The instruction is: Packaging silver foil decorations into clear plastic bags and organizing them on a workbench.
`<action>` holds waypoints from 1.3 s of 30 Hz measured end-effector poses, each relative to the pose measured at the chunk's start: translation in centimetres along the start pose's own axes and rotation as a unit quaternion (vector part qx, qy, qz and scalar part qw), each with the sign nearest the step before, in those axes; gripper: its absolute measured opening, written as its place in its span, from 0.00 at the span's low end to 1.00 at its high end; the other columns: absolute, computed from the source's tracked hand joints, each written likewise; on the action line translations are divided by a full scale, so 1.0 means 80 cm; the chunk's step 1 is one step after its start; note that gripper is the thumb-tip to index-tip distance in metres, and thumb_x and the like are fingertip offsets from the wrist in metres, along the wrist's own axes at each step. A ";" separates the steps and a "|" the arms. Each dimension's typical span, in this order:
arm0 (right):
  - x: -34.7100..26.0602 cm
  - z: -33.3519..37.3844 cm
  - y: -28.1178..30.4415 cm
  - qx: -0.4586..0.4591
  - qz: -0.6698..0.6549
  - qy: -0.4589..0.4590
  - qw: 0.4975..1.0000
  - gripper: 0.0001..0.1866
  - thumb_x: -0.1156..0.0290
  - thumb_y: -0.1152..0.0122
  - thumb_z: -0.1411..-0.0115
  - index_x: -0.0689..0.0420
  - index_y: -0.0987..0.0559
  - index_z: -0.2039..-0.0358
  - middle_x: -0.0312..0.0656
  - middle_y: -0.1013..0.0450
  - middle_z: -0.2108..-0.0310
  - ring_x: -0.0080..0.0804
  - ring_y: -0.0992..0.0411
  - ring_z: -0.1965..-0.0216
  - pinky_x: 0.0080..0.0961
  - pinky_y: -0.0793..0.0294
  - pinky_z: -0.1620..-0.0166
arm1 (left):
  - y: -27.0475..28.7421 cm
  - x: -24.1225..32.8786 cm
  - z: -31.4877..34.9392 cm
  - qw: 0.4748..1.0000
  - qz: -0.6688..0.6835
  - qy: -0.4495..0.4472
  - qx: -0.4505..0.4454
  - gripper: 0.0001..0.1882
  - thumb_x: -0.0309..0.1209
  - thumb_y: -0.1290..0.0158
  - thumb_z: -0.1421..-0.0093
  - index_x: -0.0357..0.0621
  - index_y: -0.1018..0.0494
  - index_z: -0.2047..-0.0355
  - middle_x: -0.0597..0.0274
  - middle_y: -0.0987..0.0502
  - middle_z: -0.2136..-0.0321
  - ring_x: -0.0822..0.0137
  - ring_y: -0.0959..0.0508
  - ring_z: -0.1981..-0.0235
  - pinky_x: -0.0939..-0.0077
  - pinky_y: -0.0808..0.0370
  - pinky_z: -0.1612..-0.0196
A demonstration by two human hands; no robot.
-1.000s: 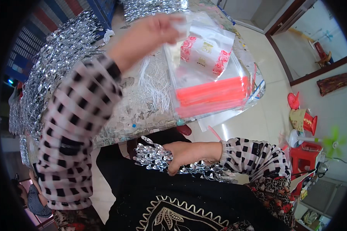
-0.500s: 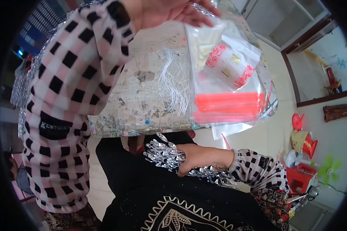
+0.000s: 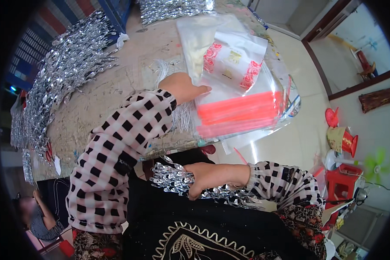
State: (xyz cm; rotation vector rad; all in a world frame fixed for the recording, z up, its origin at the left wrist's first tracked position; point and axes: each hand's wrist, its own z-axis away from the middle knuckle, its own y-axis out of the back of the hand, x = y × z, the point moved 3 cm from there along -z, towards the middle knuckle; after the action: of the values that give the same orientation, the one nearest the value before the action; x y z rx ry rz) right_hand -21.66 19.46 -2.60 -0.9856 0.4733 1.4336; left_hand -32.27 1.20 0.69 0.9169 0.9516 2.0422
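My right hand (image 3: 214,175) is closed around a bundle of shiny silver strands with leaf-shaped pieces (image 3: 173,174), held low over my lap in front of the table. Part of the bundle trails to the right below my wrist. My left hand (image 3: 182,89) is over a loose pile of thin white strings (image 3: 183,117) on the table. One digit points right toward the clear plastic bags; the other fingers are hidden, so whether they hold any string cannot be seen. The clear bags (image 3: 238,108), with a red-pink band, lie in a stack just right of that hand.
A white packet with pink roses (image 3: 234,60) rests on the bags. Heaps of silver strands (image 3: 69,65) cover the table's left side, with more (image 3: 175,9) at the far edge. A person (image 3: 43,216) is at the lower left. A red stool (image 3: 342,180) and green fan (image 3: 374,167) stand right.
My left hand has come down from the table's far side to the white strings. My view has shifted, showing more silver strands. The right hand keeps its hold on the bundle.
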 end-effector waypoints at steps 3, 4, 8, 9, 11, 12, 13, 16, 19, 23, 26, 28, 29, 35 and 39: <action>-0.001 0.000 0.003 0.000 -0.002 0.010 1.000 0.26 0.70 0.30 0.64 0.62 0.28 0.62 0.37 0.29 0.73 0.25 0.30 0.69 0.23 0.31 0.65 | -0.009 -0.001 -0.011 0.997 0.001 -0.016 0.070 0.38 0.65 0.45 0.55 0.33 0.24 0.82 0.54 0.25 0.86 0.64 0.24 0.85 0.70 0.28 0.77; 0.000 -0.001 0.004 0.002 0.002 0.026 1.000 0.26 0.72 0.31 0.63 0.64 0.28 0.61 0.40 0.26 0.73 0.27 0.26 0.69 0.23 0.28 0.64 | -0.009 0.000 -0.014 0.997 -0.001 -0.014 0.076 0.38 0.65 0.44 0.55 0.32 0.23 0.81 0.54 0.24 0.85 0.64 0.24 0.85 0.71 0.28 0.78; 0.004 0.001 0.004 0.006 -0.006 0.037 0.999 0.25 0.74 0.32 0.62 0.66 0.27 0.60 0.44 0.23 0.73 0.29 0.23 0.70 0.23 0.25 0.64 | -0.006 0.004 -0.016 0.997 0.073 0.019 -0.006 0.34 0.59 0.42 0.53 0.32 0.21 0.74 0.51 0.20 0.74 0.57 0.20 0.72 0.67 0.25 0.66; 0.004 0.001 0.005 0.001 0.001 0.039 0.999 0.25 0.74 0.32 0.62 0.65 0.27 0.60 0.43 0.22 0.73 0.29 0.23 0.69 0.24 0.25 0.63 | -0.007 0.003 -0.017 0.995 0.096 0.023 -0.018 0.32 0.57 0.41 0.53 0.31 0.22 0.75 0.52 0.21 0.76 0.59 0.21 0.76 0.68 0.25 0.70; 0.002 0.007 0.005 -0.010 0.004 0.028 1.000 0.25 0.73 0.31 0.62 0.64 0.28 0.61 0.40 0.26 0.72 0.26 0.26 0.69 0.23 0.28 0.64 | -0.011 0.000 -0.024 0.993 0.116 0.027 -0.026 0.30 0.54 0.40 0.53 0.31 0.22 0.77 0.53 0.21 0.78 0.61 0.22 0.80 0.70 0.26 0.74; 0.002 0.009 0.005 -0.020 0.005 0.012 1.000 0.25 0.72 0.31 0.62 0.62 0.28 0.62 0.37 0.29 0.72 0.24 0.30 0.69 0.22 0.30 0.65 | -0.014 -0.001 -0.027 0.990 0.138 0.012 -0.022 0.29 0.53 0.39 0.53 0.30 0.23 0.77 0.54 0.22 0.79 0.63 0.23 0.82 0.71 0.27 0.77; 0.005 0.008 0.005 -0.032 -0.021 0.004 0.999 0.26 0.72 0.31 0.62 0.62 0.28 0.61 0.37 0.28 0.71 0.24 0.30 0.68 0.22 0.30 0.64 | -0.016 -0.003 -0.032 0.987 0.161 -0.002 -0.017 0.29 0.51 0.39 0.53 0.29 0.23 0.78 0.54 0.22 0.79 0.64 0.24 0.84 0.72 0.28 0.80; 0.010 0.008 0.007 -0.021 -0.003 0.016 1.000 0.26 0.72 0.31 0.62 0.62 0.28 0.60 0.37 0.28 0.71 0.24 0.30 0.68 0.23 0.30 0.63 | -0.006 0.006 -0.023 0.993 0.119 0.016 -0.023 0.29 0.50 0.38 0.53 0.28 0.24 0.79 0.54 0.23 0.82 0.65 0.25 0.85 0.71 0.27 0.79; 0.015 0.005 0.006 -0.010 -0.015 0.029 0.999 0.27 0.73 0.32 0.62 0.64 0.28 0.58 0.41 0.25 0.71 0.28 0.26 0.68 0.24 0.27 0.62 | -0.006 0.002 -0.025 0.992 0.127 0.001 -0.018 0.28 0.49 0.38 0.53 0.28 0.25 0.80 0.55 0.24 0.83 0.66 0.25 0.86 0.72 0.28 0.81; 0.010 0.006 0.004 -0.004 0.002 0.036 0.999 0.29 0.72 0.32 0.62 0.66 0.27 0.56 0.44 0.22 0.71 0.32 0.22 0.67 0.25 0.25 0.61 | -0.012 -0.012 -0.035 0.982 0.185 0.000 -0.032 0.25 0.45 0.37 0.53 0.28 0.25 0.80 0.56 0.25 0.84 0.67 0.26 0.87 0.75 0.29 0.83; 0.009 0.006 0.006 0.008 0.035 0.035 0.999 0.31 0.71 0.31 0.63 0.66 0.27 0.55 0.45 0.22 0.70 0.32 0.23 0.66 0.25 0.26 0.60 | -0.007 -0.010 -0.031 0.977 0.214 0.004 -0.018 0.22 0.41 0.36 0.52 0.30 0.26 0.81 0.58 0.26 0.85 0.70 0.27 0.88 0.76 0.31 0.85; 0.009 0.006 0.008 -0.003 0.018 0.019 1.000 0.31 0.70 0.31 0.64 0.66 0.27 0.56 0.45 0.23 0.68 0.32 0.24 0.65 0.26 0.26 0.60 | -0.001 -0.008 -0.027 0.954 0.299 0.000 0.001 0.18 0.38 0.36 0.52 0.34 0.27 0.83 0.61 0.28 0.87 0.72 0.28 0.89 0.76 0.33 0.87; 0.006 0.009 0.007 -0.004 0.019 0.022 1.000 0.27 0.70 0.31 0.63 0.63 0.28 0.60 0.41 0.26 0.71 0.28 0.26 0.67 0.25 0.28 0.63 | 0.000 -0.011 -0.024 0.926 0.377 -0.008 -0.015 0.15 0.35 0.37 0.50 0.37 0.28 0.83 0.62 0.28 0.86 0.72 0.29 0.88 0.78 0.37 0.87; 0.010 0.007 0.006 -0.008 0.011 0.033 0.999 0.24 0.70 0.31 0.63 0.61 0.28 0.63 0.36 0.30 0.73 0.25 0.31 0.69 0.23 0.31 0.66 | -0.006 -0.011 -0.017 0.883 0.455 0.055 -0.099 0.10 0.33 0.42 0.45 0.42 0.28 0.78 0.66 0.28 0.85 0.75 0.30 0.86 0.82 0.37 0.83; 0.010 0.004 0.006 -0.011 0.024 0.020 0.999 0.26 0.71 0.32 0.64 0.63 0.27 0.61 0.40 0.27 0.71 0.28 0.28 0.68 0.25 0.29 0.63 | -0.008 -0.014 -0.021 0.862 0.487 0.073 -0.117 0.10 0.34 0.43 0.46 0.42 0.28 0.77 0.63 0.29 0.85 0.72 0.30 0.85 0.78 0.36 0.83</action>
State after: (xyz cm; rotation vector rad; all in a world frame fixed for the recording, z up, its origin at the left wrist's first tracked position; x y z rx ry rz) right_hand -22.11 20.15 -3.19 -1.0280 0.5140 1.4674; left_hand -32.90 0.06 -1.02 1.2690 0.2547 3.0153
